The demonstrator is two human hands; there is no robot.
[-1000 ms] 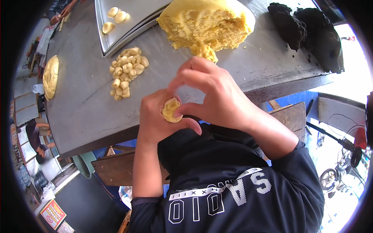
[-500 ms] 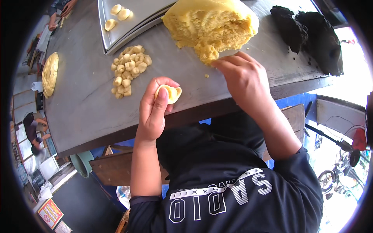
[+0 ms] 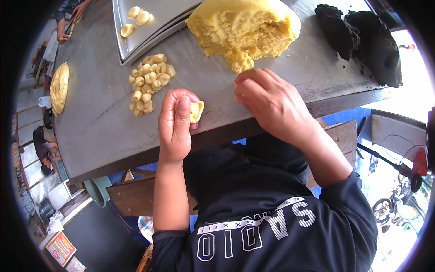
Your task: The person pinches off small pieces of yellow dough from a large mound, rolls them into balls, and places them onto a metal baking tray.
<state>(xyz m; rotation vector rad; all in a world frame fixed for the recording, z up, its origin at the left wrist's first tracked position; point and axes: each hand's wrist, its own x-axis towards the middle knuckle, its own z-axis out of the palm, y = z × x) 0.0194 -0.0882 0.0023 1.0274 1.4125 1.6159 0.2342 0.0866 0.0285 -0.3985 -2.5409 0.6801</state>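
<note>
My left hand (image 3: 174,122) is closed round a small cupped piece of pale dough (image 3: 196,111), its thumb pressing along the edge; yellow shows in the hollow. Just in front of the large yellow crumbly mass (image 3: 244,27), my right hand (image 3: 272,99) is bent with its fingertips pinched together. What the pinch holds, if anything, is mostly hidden behind the fingers. To the left of my hands lies a heap of small pale dough balls (image 3: 152,79) on the metal tabletop (image 3: 99,118).
Behind the heap, a metal tray (image 3: 121,50) carries three shaped dough pieces (image 3: 142,18). Black dough-like lumps (image 3: 362,43) sit at the far right. A flat yellow dough slab (image 3: 59,88) lies at the left edge. Another person's hands (image 3: 68,27) work at the far left corner.
My right hand has drawn back from the yellow mass, toward me and the left hand. The left hand has shifted slightly left and closed more tightly round the dough piece.
</note>
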